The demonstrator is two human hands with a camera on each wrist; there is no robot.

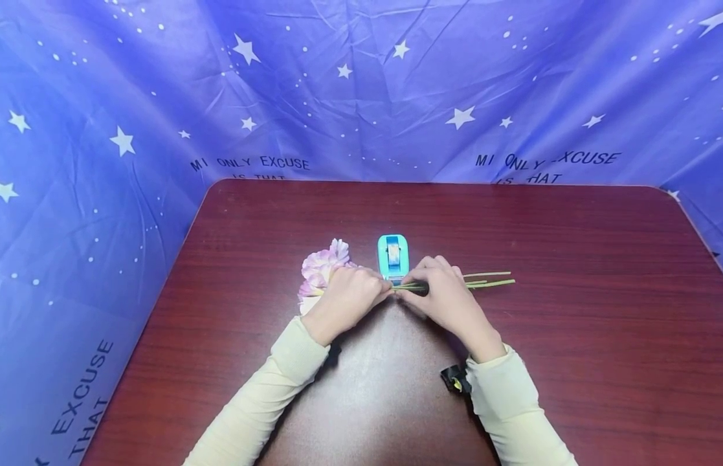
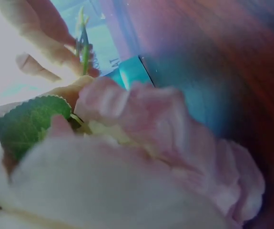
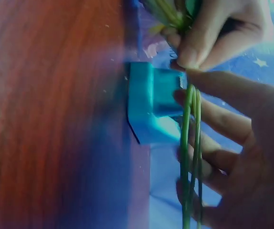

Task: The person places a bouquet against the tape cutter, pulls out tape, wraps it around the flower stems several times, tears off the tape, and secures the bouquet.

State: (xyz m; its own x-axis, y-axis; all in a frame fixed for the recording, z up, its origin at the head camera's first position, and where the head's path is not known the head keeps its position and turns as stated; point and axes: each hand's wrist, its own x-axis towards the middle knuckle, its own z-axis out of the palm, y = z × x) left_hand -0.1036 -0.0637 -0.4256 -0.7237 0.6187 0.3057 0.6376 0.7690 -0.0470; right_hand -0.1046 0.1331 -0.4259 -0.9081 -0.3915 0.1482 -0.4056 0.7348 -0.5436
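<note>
My left hand (image 1: pixel 351 291) grips a small bunch of flowers by the stems, just below the blossoms. Pink and white petals (image 1: pixel 323 266) stick out on its far left side, and a green leaf (image 2: pixel 32 121) shows in the left wrist view. My right hand (image 1: pixel 445 294) pinches the same green stems (image 3: pixel 187 157) right beside the left thumb, its other fingers spread behind them. The stem ends (image 1: pixel 495 282) point out to the right. Directly behind the fingertips stands a turquoise tape dispenser (image 1: pixel 393 255), its toothed cutting edge facing the hands. Whether tape lies between the fingertips, I cannot tell.
The dark red wooden table (image 1: pixel 582 246) has rounded far corners. A blue-purple curtain (image 1: pixel 361 97) with white stars and lettering hangs behind it and at the sides. A small black device (image 1: pixel 454 380) sits at the right wrist.
</note>
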